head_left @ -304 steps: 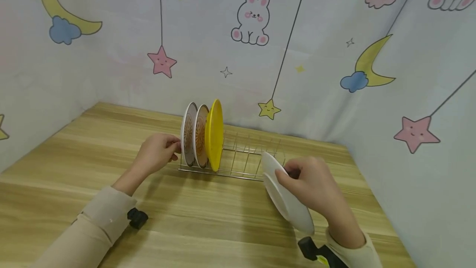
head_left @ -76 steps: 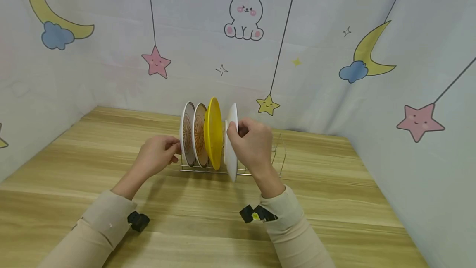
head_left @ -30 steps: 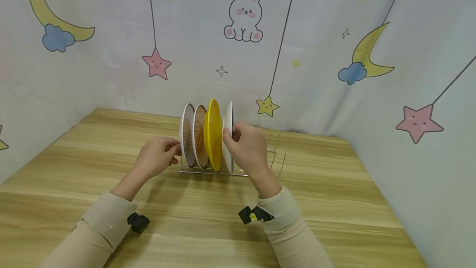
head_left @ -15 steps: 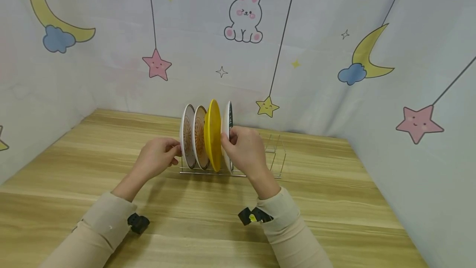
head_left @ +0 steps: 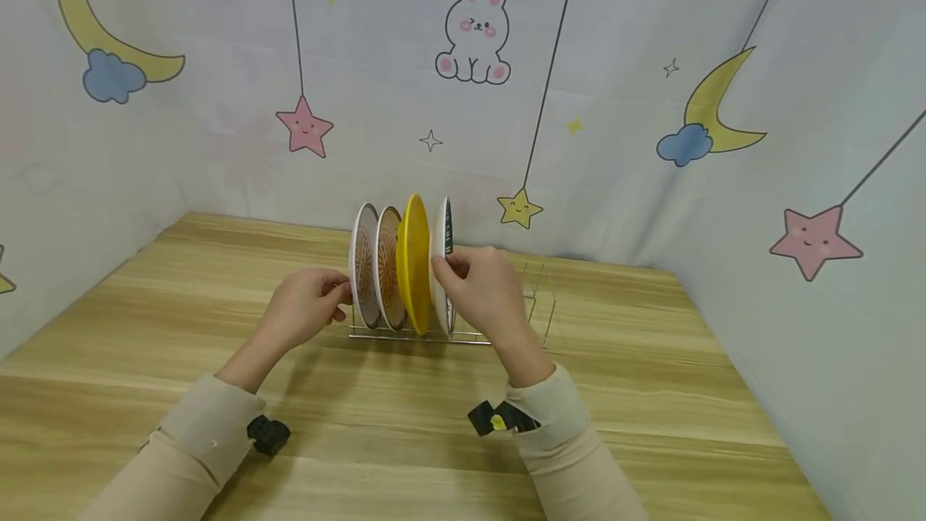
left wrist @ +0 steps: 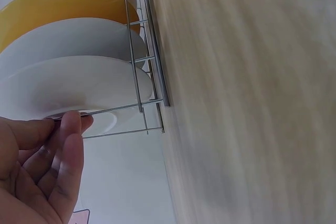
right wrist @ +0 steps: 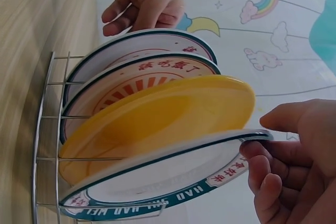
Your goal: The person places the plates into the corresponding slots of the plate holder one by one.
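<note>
My right hand (head_left: pixel 486 288) pinches the rim of a white plate (right wrist: pixel 168 176) with a green lettered border, thumb on one side and fingers on the other. That plate stands upright in the wire dish rack (head_left: pixel 473 342), just right of a yellow plate (head_left: pixel 415 264). Left of the yellow one, two white plates with orange-brown printing stand on edge, the inner plate (head_left: pixel 389 268) and the outermost plate (head_left: pixel 365 268). At the rack's left end, my left hand (head_left: pixel 307 296) holds the end wire between thumb and fingers, close beside the outermost plate, as the left wrist view shows.
The rack's right-hand slots (head_left: pixel 538 304) hold no plates. Under everything lies a wood-grain table (head_left: pixel 391 424). A white curtain (head_left: pixel 376 47) printed with moons, stars and rabbits hangs behind and at both sides.
Ten seconds ago the white plate tilted at the rack's right end; it moved left and came upright beside the yellow plate. In the last second it settled slightly, its lettered face showing. Left hand stayed.
</note>
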Demonstrator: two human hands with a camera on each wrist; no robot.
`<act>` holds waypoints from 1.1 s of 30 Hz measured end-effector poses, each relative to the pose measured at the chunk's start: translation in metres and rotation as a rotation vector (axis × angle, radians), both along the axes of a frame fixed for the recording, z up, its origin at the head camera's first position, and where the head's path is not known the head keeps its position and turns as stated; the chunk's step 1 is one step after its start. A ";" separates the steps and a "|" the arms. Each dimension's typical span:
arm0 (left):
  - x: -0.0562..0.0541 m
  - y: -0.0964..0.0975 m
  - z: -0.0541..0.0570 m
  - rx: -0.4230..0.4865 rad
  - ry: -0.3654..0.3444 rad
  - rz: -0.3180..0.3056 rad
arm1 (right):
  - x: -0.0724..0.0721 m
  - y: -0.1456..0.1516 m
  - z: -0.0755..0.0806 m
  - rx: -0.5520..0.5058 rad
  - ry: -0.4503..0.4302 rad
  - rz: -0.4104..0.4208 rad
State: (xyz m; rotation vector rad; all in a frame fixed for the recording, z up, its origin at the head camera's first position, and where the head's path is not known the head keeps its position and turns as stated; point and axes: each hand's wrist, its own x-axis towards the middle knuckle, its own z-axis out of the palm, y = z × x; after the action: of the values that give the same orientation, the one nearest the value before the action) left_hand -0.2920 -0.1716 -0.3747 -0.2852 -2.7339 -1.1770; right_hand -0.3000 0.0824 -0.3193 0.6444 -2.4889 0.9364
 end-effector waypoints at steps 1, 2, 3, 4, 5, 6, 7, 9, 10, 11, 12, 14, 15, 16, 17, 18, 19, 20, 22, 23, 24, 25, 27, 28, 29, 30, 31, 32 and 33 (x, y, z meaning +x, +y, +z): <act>0.000 0.000 0.000 -0.002 0.001 0.001 | 0.000 0.002 0.001 -0.008 -0.003 0.002; 0.000 0.000 0.000 -0.003 0.001 0.001 | 0.000 0.003 0.002 -0.019 -0.008 0.004; 0.000 0.000 0.000 -0.004 0.002 0.001 | 0.000 0.005 0.003 -0.030 -0.011 0.002; 0.000 -0.001 0.000 -0.006 0.003 0.001 | 0.000 0.008 0.004 -0.036 -0.012 -0.004; -0.001 -0.001 0.000 -0.007 0.004 0.000 | 0.000 0.011 0.005 -0.044 -0.015 -0.010; -0.001 -0.001 0.000 -0.009 0.003 -0.001 | 0.000 0.013 0.006 -0.050 -0.015 -0.018; -0.001 -0.001 0.000 -0.008 0.003 -0.001 | -0.001 0.016 0.006 -0.055 -0.014 -0.025; 0.000 -0.001 0.000 -0.008 0.002 0.001 | -0.002 0.022 0.008 -0.059 -0.011 -0.038; 0.000 -0.001 0.000 -0.007 0.001 0.002 | -0.002 0.026 0.008 -0.061 -0.008 -0.040; 0.000 -0.001 0.000 -0.005 0.002 0.002 | -0.003 0.029 0.009 -0.064 -0.008 -0.045; 0.000 -0.001 0.000 -0.005 0.002 0.003 | -0.004 0.032 0.009 -0.068 -0.010 -0.048; 0.000 -0.001 0.001 -0.004 0.003 0.004 | -0.005 0.039 0.009 -0.071 -0.013 -0.056; 0.000 -0.001 0.001 -0.002 0.004 0.003 | -0.005 0.042 0.008 -0.073 -0.011 -0.060; 0.001 0.000 0.001 0.000 0.005 0.002 | -0.006 0.046 0.007 -0.069 -0.008 -0.068; 0.001 0.000 0.000 0.000 0.006 0.002 | -0.007 0.049 0.006 -0.063 -0.009 -0.075; 0.001 0.000 0.000 -0.001 0.007 0.002 | -0.007 0.053 0.006 -0.055 -0.008 -0.082; 0.001 0.000 0.000 0.000 0.009 0.001 | -0.007 0.056 0.004 -0.044 -0.006 -0.090; 0.000 0.000 0.000 0.000 0.011 0.001 | -0.008 0.060 0.004 -0.035 -0.005 -0.098; 0.000 0.000 0.000 -0.003 0.018 0.003 | -0.008 0.068 0.002 -0.012 -0.009 -0.114; 0.000 0.000 -0.001 -0.004 0.022 0.002 | -0.008 0.071 0.001 -0.003 -0.010 -0.123; 0.000 0.000 -0.001 -0.005 0.026 0.001 | -0.008 0.075 0.000 0.004 -0.010 -0.132; -0.001 0.000 -0.001 -0.005 0.027 0.001 | -0.008 0.078 -0.001 0.009 -0.009 -0.139; -0.001 0.000 -0.001 -0.005 0.028 0.000 | -0.009 0.084 -0.003 0.023 -0.001 -0.154; -0.001 0.000 -0.001 -0.004 0.027 0.000 | -0.010 0.087 -0.004 0.028 0.003 -0.160; -0.001 0.000 -0.001 -0.003 0.025 0.000 | -0.011 0.090 -0.005 0.032 0.005 -0.166; -0.001 0.000 -0.001 -0.002 0.024 0.002 | -0.011 0.092 -0.006 0.038 0.005 -0.171; 0.000 0.000 -0.001 -0.002 0.025 0.004 | -0.012 0.095 -0.007 0.044 0.006 -0.175; 0.000 -0.001 -0.001 -0.003 0.026 0.005 | -0.012 0.097 -0.008 0.054 0.006 -0.180; -0.001 -0.001 -0.001 -0.003 0.028 0.006 | -0.012 0.100 -0.009 0.061 0.003 -0.184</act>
State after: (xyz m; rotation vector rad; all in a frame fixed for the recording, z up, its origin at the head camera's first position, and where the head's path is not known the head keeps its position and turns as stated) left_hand -0.2925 -0.1727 -0.3759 -0.2908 -2.7113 -1.1580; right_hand -0.3124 0.1822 -0.3282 0.4262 -2.5313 0.7935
